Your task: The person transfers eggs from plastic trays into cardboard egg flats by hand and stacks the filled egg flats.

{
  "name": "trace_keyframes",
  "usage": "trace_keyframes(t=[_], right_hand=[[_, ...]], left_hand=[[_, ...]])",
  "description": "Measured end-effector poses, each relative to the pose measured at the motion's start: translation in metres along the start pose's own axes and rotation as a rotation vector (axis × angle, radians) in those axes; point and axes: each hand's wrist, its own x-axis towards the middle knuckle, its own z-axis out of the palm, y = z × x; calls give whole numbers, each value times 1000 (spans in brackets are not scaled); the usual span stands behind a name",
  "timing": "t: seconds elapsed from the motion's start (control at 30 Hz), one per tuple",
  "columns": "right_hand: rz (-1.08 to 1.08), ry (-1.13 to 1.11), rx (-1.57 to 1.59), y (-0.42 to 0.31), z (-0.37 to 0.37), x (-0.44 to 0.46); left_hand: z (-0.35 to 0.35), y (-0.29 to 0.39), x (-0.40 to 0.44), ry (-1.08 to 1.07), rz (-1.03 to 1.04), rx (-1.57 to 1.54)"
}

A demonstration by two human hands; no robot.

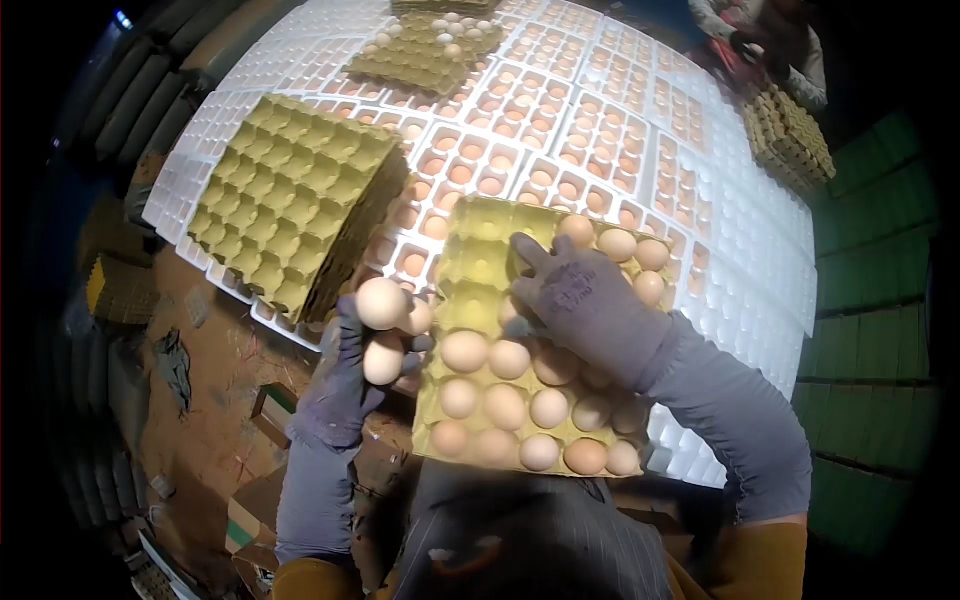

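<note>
A yellow-green pulp tray (470, 270) lies in front of me, with eggs (504, 407) in many cups and bare cups at its upper left. My left hand (350, 370), in a grey glove, is wrapped round several eggs (382, 303) beside the tray's left edge. Over the tray's middle, my right hand (580, 300) wears a grey glove too. Its fingers point down to the left, and a fingertip is at an egg (515, 312) partly hidden beneath it. The palm hides some cups and whatever the fingers may grip.
White trays (650, 135) of eggs cover the table. A stack of pulp trays (290, 190) stands at left, with another tray (425, 60) at the far side. A person (775, 45) is at the upper right by stacked trays (788, 135). Cardboard boxes (262, 510) lie at lower left.
</note>
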Motion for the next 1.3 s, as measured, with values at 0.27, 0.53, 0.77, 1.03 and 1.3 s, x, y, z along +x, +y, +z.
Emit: trace_keyframes(t=[0.27, 0.53, 0.77, 1.03, 1.3], right_hand=[[85, 10, 119, 1, 0, -21], [571, 580, 645, 108, 49, -290], [890, 531, 477, 219, 160, -416], [748, 348, 117, 316, 206, -357], [682, 439, 303, 360, 209, -324]], left_hand=[[113, 9, -51, 20, -2, 484], [249, -114, -70, -431, 199, 737], [390, -281, 46, -201, 607, 1342], [398, -365, 207, -43, 768, 1827], [413, -350, 253, -134, 543, 1728]])
